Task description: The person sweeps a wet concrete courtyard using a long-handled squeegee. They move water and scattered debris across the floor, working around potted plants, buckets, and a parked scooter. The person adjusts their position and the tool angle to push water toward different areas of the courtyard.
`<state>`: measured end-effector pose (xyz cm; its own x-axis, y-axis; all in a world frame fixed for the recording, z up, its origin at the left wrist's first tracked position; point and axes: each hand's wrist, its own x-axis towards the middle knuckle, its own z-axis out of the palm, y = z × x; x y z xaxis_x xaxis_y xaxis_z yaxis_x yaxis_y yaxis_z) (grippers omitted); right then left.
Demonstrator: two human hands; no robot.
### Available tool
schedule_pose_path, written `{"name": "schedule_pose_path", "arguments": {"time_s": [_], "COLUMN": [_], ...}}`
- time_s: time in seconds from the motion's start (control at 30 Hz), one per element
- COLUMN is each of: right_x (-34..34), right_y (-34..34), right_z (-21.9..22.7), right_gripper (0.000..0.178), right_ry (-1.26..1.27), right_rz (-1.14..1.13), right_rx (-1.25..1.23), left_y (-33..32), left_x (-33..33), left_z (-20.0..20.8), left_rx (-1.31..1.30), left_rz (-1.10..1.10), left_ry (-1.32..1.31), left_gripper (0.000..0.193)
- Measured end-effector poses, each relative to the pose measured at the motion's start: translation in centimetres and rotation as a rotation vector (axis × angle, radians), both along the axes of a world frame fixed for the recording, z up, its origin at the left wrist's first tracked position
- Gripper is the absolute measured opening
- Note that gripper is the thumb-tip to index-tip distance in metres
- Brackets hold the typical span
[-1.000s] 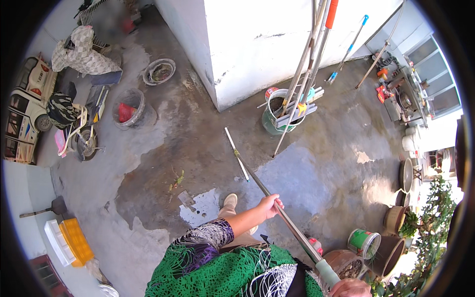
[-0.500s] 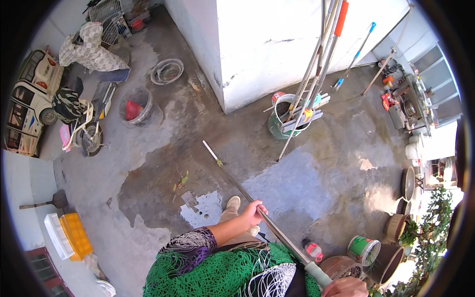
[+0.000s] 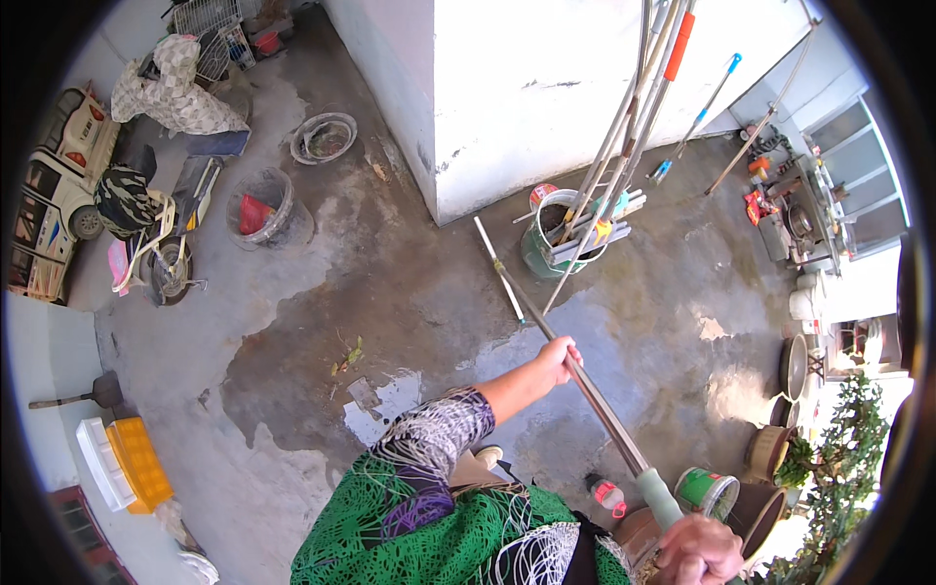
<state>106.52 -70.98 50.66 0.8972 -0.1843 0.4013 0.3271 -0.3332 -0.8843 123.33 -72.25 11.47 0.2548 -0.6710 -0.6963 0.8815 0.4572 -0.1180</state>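
Note:
I hold a long floor squeegee slantwise with both hands. Its metal pole point(image 3: 606, 421) runs from the lower right toward the middle of the view, and its narrow white-edged head point(image 3: 487, 242) lies on the wet concrete floor, left of the green bucket. My left hand point(image 3: 558, 360) is wrapped round the pole partway down, arm stretched forward. My right hand point(image 3: 698, 550) is closed round the top end, just beyond the pale green grip point(image 3: 660, 497). A dark wet patch point(image 3: 390, 283) and a shiny puddle point(image 3: 390, 405) spread over the floor.
The green bucket point(image 3: 539, 255) holds several long poles beside a white wall corner point(image 3: 439, 210). A grey tub point(image 3: 304, 229), a basin point(image 3: 324, 138), a child's bike point(image 3: 166, 255) and a white vehicle point(image 3: 68, 185) stand left. A bottle point(image 3: 608, 495), pots and plants point(image 3: 848, 439) line the right.
The squeegee head has moved away from me and to the right, and its bar now shows at full length. My left hand has moved forward and right with the pole; the view has shifted slightly.

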Motion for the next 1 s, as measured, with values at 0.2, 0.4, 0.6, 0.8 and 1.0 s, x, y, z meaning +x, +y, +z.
{"name": "schedule_pose_path", "arguments": {"time_s": [0.2, 0.4, 0.6, 0.8, 1.0], "right_x": [3.6, 4.0, 3.2, 2.7, 2.4], "right_y": [0.2, 1.5, 1.1, 0.9, 0.8], "right_z": [-6.9, -4.7, -1.3, -0.9, -0.6], "right_gripper": [0.010, 0.017, 0.007, 0.007, 0.007], "right_ry": [0.057, 0.076, 0.129, 0.113, 0.125], "right_rz": [-0.011, -0.007, 0.152, 0.196, 0.277], "right_rx": [-0.202, -0.163, -0.088, -0.022, 0.049], "left_y": [0.2, 3.7, 6.1, 9.1, 12.3], "left_x": [6.0, 4.1, 1.7, -0.2, -1.7], "left_z": [-4.8, -4.9, -2.7, -2.3, -1.2], "left_rx": [0.102, 0.049, 0.045, 0.059, 0.087], "left_rz": [-0.041, 0.004, 0.046, 0.112, 0.132], "left_ry": [-0.120, -0.104, -0.094, -0.063, -0.032], "left_gripper": [0.019, 0.015, 0.019, 0.021, 0.021]}}
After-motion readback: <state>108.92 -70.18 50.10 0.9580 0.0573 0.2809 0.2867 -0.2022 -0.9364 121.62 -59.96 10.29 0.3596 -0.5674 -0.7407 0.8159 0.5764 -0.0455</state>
